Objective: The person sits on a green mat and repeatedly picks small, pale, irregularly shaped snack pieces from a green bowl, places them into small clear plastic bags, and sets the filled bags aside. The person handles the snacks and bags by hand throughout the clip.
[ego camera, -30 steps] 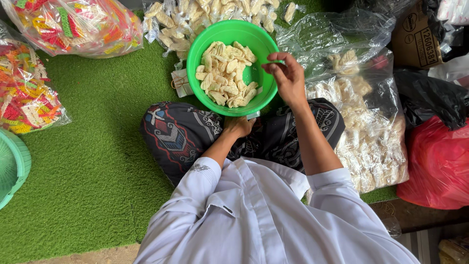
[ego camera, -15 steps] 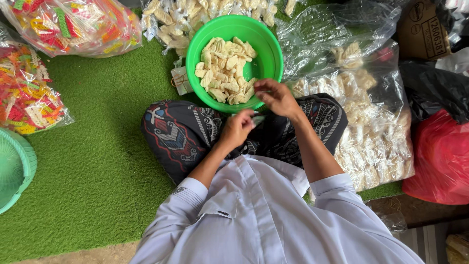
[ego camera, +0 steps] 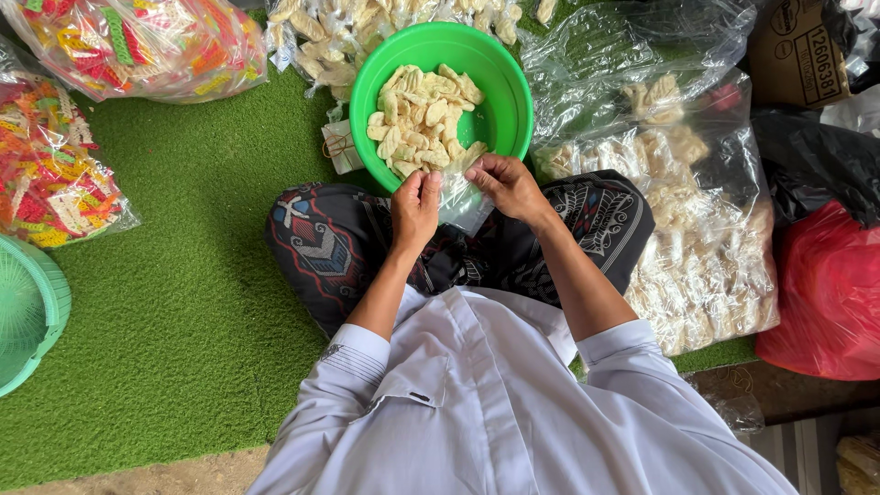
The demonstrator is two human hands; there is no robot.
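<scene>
The left hand (ego camera: 414, 206) and the right hand (ego camera: 506, 183) meet over the person's lap, both pinching the top of a small clear plastic bag (ego camera: 458, 203) that hangs between them. The fingers of each hand are closed on the bag's edge, the left at its left side, the right at its right side. The bag lies just at the near rim of a round green plastic bowl (ego camera: 504, 87) filled with pale, flat crackers (ego camera: 422, 115), which rests on the green artificial grass mat (ego camera: 183, 293) in front of the crossed legs. To the right of the right hand, a large clear plastic sack of pale crackers (ego camera: 706, 247) lies along the mat's right edge. Bags of multicoloured crackers (ego camera: 55, 174) sit at the mat's far left corner.
</scene>
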